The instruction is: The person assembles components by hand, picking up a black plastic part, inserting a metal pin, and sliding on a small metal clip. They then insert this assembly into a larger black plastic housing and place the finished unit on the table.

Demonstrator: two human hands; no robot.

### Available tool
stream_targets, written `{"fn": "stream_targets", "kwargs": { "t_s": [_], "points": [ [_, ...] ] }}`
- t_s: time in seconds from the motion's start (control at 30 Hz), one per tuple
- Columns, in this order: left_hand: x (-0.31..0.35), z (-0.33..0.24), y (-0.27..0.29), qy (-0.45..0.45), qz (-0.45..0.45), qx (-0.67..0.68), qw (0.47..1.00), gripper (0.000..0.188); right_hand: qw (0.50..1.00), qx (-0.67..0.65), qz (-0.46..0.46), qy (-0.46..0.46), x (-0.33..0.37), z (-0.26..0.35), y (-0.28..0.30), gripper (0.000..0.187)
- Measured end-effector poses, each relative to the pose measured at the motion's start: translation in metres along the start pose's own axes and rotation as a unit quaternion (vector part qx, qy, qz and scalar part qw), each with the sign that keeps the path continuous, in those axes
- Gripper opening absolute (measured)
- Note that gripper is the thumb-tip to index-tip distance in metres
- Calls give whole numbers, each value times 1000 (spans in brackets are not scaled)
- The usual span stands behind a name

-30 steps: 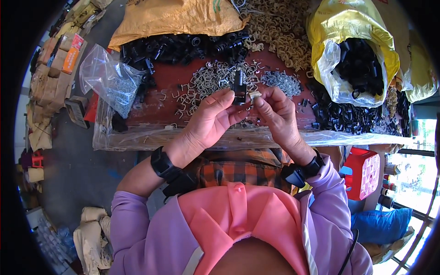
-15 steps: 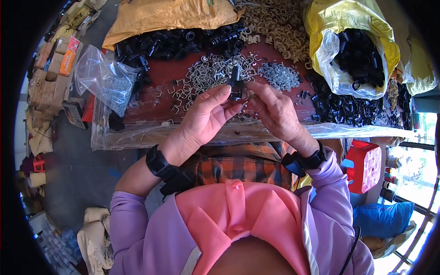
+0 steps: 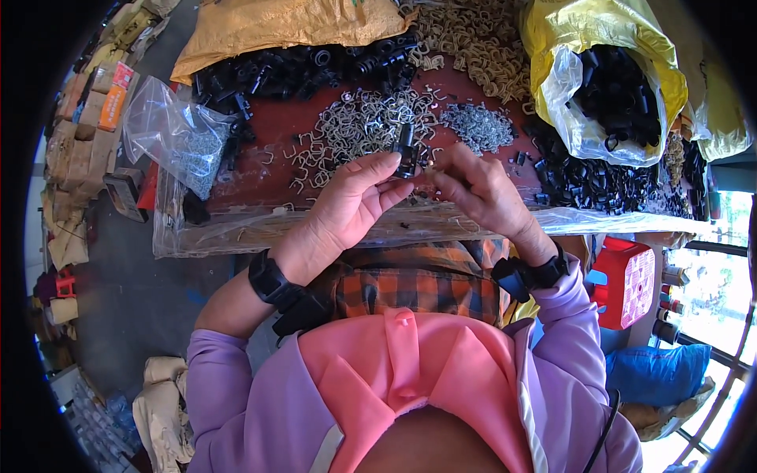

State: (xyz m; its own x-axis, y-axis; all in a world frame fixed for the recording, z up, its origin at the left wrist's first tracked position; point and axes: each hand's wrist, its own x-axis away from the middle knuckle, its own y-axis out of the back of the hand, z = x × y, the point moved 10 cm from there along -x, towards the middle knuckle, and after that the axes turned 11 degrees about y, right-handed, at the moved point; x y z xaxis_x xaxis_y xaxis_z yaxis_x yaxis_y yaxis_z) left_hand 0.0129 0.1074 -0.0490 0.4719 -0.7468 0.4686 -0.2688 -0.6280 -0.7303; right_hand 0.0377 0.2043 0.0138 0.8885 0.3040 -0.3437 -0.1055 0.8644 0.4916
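Between the thumb and fingers of my left hand (image 3: 359,193) is a black plastic fitting (image 3: 407,150), its narrow end pointing away from me. Close to its right side is my right hand (image 3: 485,189), fingers bent into a pinch; whatever they grip, if anything, is too small to make out. Just beyond the hands lies a heap of silvery U-shaped metal clips (image 3: 355,126). To its right is a pile of small shiny metal pieces (image 3: 478,128). Both hands are above the near part of the red tabletop (image 3: 264,177).
An orange sack (image 3: 292,24) spills black fittings (image 3: 292,72) at the back left. Tan clips (image 3: 481,51) lie at the back. A yellow sack (image 3: 670,71) of black parts stands right, beside loose black pieces (image 3: 568,173). A clear bag (image 3: 197,154) sits at the left edge.
My right hand has drawn slightly right and down from the black fitting, its fingers more curled. The fitting, still in my left hand, has shifted slightly lower.
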Motion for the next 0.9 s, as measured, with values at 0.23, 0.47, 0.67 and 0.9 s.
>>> {"fn": "stream_targets", "kwargs": {
  "t_s": [0.23,0.47,0.67,0.9],
  "points": [
    [-1,5,-4,17,-4,-38,999,17,855,-486,-147,-107,2,-19,-4,8],
    [0,7,-12,20,17,-47,999,18,805,-552,-169,-133,1,-23,-22,9],
    [-1,10,-9,39,9,-33,999,18,841,-504,-141,-135,6,-25,-27,9],
    [-3,13,-13,68,-3,-54,996,18,925,-329,-179,-64,6,-23,-10,10]
  ]
}}
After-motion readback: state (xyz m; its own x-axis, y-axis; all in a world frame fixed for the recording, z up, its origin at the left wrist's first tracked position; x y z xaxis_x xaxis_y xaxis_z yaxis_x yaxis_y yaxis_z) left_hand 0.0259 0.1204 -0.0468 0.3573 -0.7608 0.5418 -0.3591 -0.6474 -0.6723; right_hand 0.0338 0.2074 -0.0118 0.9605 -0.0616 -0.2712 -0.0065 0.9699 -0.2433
